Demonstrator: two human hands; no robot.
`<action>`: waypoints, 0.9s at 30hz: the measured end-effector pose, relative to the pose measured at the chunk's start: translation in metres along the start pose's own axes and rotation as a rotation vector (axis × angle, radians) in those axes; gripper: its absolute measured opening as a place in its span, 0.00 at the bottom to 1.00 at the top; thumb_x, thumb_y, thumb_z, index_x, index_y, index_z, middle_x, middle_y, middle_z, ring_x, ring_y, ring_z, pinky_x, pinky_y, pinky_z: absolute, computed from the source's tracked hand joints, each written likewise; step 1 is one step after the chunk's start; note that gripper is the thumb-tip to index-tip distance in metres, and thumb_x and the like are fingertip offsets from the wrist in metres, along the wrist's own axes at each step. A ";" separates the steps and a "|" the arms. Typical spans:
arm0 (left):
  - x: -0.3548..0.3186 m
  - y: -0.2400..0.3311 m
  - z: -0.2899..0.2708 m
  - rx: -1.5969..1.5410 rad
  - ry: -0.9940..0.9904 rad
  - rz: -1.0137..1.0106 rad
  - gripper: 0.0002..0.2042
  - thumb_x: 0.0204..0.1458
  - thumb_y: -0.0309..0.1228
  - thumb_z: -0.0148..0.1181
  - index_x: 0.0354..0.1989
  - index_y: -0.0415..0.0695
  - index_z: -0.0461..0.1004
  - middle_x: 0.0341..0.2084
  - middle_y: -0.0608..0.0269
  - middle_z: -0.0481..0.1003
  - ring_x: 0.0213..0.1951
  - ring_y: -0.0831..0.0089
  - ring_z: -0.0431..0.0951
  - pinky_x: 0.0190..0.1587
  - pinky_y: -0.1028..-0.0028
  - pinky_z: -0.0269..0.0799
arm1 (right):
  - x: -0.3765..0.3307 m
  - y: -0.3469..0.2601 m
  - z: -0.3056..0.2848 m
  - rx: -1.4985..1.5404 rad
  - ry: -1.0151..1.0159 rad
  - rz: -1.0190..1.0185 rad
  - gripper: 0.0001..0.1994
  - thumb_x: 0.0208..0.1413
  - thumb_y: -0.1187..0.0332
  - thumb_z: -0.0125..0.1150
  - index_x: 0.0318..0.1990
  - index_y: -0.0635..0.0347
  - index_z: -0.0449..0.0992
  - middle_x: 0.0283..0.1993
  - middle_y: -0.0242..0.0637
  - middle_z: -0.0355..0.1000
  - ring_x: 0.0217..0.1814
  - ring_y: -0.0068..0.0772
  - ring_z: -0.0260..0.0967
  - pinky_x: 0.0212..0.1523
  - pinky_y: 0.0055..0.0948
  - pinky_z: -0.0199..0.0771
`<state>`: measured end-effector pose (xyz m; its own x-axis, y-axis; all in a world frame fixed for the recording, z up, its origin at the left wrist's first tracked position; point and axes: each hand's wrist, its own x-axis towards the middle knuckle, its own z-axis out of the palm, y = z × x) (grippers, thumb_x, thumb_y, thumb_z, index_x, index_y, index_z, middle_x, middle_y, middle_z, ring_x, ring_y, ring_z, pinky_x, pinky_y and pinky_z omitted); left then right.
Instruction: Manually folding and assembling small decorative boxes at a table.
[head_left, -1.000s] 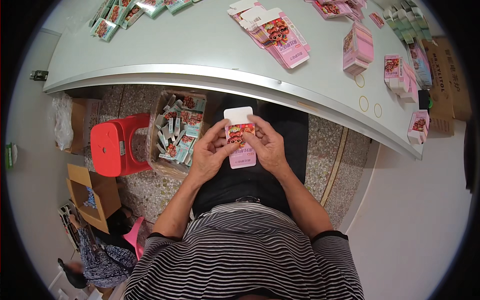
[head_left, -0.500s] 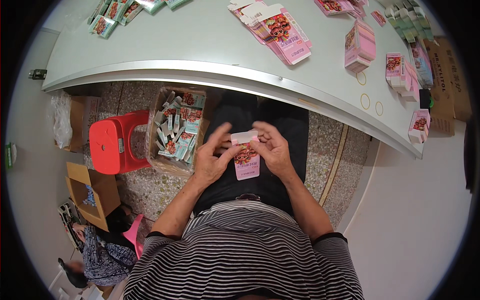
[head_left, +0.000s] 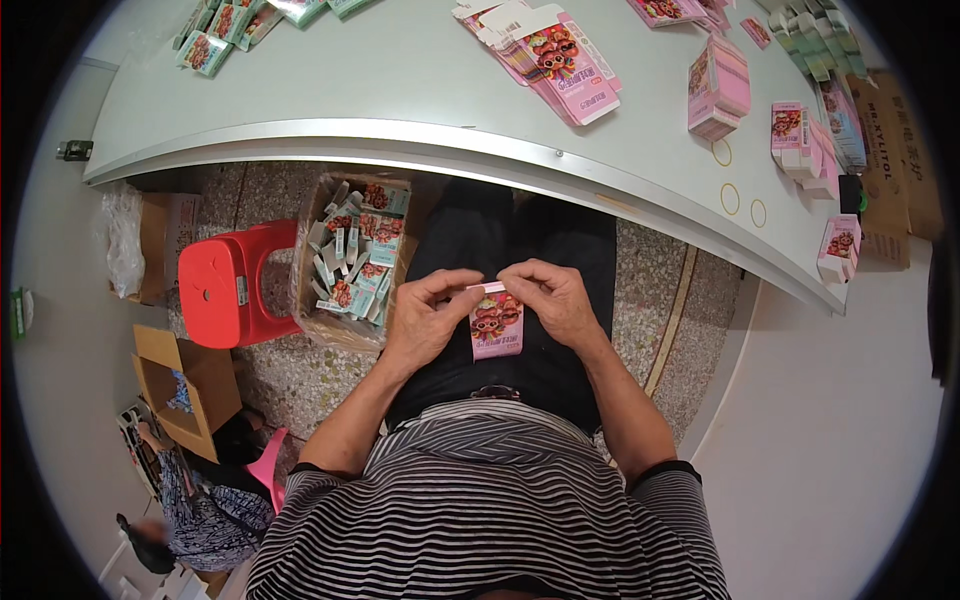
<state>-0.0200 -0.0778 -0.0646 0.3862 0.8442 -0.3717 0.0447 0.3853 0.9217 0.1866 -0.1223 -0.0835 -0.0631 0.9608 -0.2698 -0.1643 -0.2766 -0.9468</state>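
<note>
A small pink carton with a cartoon picture stands upright over my lap, held between both hands. My left hand grips its left side, thumb and forefinger pinching at the top edge. My right hand holds the right side, its fingers pressed on the top flap, which lies folded down. The carton's lower part shows below my fingers; its top is partly hidden by them.
A pale green table curves ahead, with a stack of flat pink cartons and several folded pink boxes at the right. On the floor to my left are a cardboard box of small packets, a red stool and an open brown box.
The carton's white top flap stood open a second ago; it is now folded down under my fingers. Both hands and the carton have dropped slightly toward my lap.
</note>
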 end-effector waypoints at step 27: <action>-0.006 -0.012 -0.006 0.083 -0.074 0.139 0.10 0.52 0.19 0.66 0.43 0.34 0.79 0.39 0.55 0.80 0.39 0.76 0.80 0.38 0.80 0.77 | -0.021 0.005 0.000 0.013 -0.129 0.010 0.30 0.54 0.79 0.65 0.65 0.61 0.64 0.47 0.40 0.77 0.46 0.20 0.73 0.45 0.21 0.74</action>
<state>-0.0279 -0.0854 -0.0741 0.4609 0.8563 -0.2333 0.0609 0.2317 0.9709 0.1874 -0.1438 -0.0826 -0.1910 0.9483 -0.2532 -0.1755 -0.2868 -0.9418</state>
